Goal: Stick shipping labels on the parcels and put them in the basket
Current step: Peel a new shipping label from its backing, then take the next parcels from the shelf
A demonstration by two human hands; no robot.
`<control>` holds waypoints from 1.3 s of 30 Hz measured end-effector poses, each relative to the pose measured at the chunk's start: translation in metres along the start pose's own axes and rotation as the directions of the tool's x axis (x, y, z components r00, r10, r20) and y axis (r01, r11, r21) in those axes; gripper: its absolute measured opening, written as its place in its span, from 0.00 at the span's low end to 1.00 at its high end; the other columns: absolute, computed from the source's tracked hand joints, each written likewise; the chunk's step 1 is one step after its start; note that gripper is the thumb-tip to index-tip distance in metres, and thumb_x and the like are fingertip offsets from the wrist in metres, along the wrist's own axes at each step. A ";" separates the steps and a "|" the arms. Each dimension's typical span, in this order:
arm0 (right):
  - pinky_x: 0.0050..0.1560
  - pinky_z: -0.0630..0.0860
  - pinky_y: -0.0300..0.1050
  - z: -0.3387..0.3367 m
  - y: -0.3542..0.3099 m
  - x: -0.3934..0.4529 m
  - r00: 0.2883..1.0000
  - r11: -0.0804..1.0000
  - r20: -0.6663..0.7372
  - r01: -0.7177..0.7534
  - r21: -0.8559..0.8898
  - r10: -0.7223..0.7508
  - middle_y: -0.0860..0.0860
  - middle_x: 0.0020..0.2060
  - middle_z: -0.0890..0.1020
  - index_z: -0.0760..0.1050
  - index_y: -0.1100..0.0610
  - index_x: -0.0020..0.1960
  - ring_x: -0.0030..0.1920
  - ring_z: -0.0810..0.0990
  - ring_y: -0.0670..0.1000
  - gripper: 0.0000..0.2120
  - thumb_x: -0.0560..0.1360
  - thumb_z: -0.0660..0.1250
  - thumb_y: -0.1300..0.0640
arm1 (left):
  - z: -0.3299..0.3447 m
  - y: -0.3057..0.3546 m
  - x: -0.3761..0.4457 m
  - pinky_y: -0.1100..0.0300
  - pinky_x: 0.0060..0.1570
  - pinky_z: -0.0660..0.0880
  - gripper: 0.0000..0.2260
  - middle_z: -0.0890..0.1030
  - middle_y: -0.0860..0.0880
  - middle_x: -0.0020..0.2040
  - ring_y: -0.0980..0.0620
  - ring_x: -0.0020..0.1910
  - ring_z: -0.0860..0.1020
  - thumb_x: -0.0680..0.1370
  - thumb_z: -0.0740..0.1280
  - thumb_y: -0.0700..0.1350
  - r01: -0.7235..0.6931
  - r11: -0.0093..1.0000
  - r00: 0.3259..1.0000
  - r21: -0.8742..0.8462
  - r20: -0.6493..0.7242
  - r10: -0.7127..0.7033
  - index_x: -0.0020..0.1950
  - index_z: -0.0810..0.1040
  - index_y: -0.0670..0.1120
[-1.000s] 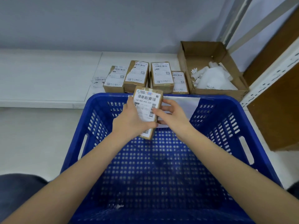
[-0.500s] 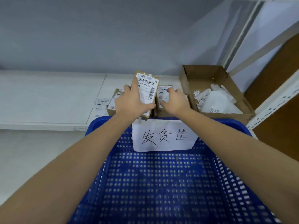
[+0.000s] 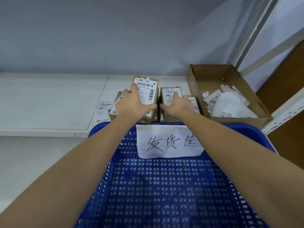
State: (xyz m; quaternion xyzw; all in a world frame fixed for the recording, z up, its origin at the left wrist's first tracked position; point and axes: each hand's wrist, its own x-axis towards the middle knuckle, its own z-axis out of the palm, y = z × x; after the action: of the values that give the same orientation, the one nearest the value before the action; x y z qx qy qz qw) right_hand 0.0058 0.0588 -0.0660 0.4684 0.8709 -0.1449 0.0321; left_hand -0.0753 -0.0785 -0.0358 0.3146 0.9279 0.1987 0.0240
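Observation:
A brown parcel with a barcode label point(image 3: 146, 89) is in my left hand point(image 3: 133, 105), thumb across its lower edge, above the other parcels on the white shelf. My right hand point(image 3: 178, 104) grips a second labelled parcel point(image 3: 168, 95) just to the right, thumb at its left edge and fingers over its top. More labelled parcels lie beside them, one at the left point(image 3: 115, 111) and one at the right point(image 3: 193, 102). The blue mesh basket point(image 3: 164, 186) stands in front of the shelf, under both forearms, with a white handwritten paper sign point(image 3: 169, 141) on its far wall.
An open cardboard box point(image 3: 212, 74) of crumpled white backing paper sits on the shelf right of the parcels. Loose label sheets point(image 3: 103, 106) lie on the shelf to the left. A metal rack upright point(image 3: 283, 107) and a brown panel stand at the right.
My left hand carried the labelled parcel from over the basket back above the shelf parcels. My right hand left that parcel and took hold of another on the shelf.

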 end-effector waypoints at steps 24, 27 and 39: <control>0.46 0.69 0.47 -0.030 0.023 -0.098 0.979 0.986 -0.118 0.163 -0.047 -0.167 0.62 0.63 0.64 0.59 0.54 0.70 0.58 0.73 0.63 0.36 0.71 0.66 0.36 | -0.007 -0.018 -0.076 0.53 0.42 0.69 0.40 0.70 0.41 0.63 0.41 0.56 0.75 0.70 0.70 0.63 -0.036 0.994 0.999 0.101 0.014 0.035 0.74 0.56 0.46; 0.46 0.67 0.47 -0.020 0.022 -0.124 0.982 0.985 -0.084 0.165 -0.050 -0.169 0.63 0.65 0.63 0.57 0.55 0.71 0.60 0.71 0.63 0.37 0.71 0.66 0.37 | -0.003 -0.024 -0.098 0.54 0.42 0.68 0.41 0.69 0.40 0.64 0.41 0.56 0.75 0.70 0.70 0.63 0.023 0.999 0.999 0.044 0.042 -0.025 0.74 0.56 0.46; 0.48 0.72 0.48 0.089 0.030 -0.193 0.981 0.992 0.147 0.119 0.044 -0.125 0.58 0.63 0.64 0.58 0.62 0.69 0.61 0.69 0.57 0.40 0.69 0.70 0.39 | 0.053 -0.083 -0.177 0.48 0.58 0.70 0.47 0.64 0.42 0.71 0.41 0.66 0.70 0.71 0.72 0.60 0.301 0.947 0.926 -0.107 0.268 -0.264 0.78 0.48 0.45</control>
State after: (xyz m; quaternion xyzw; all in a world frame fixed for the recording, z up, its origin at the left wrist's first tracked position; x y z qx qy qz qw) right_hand 0.1317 -0.1064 -0.1206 0.4024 0.8905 -0.1965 0.0804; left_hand 0.0279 -0.2252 -0.1312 0.1971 0.9360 0.2194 0.1922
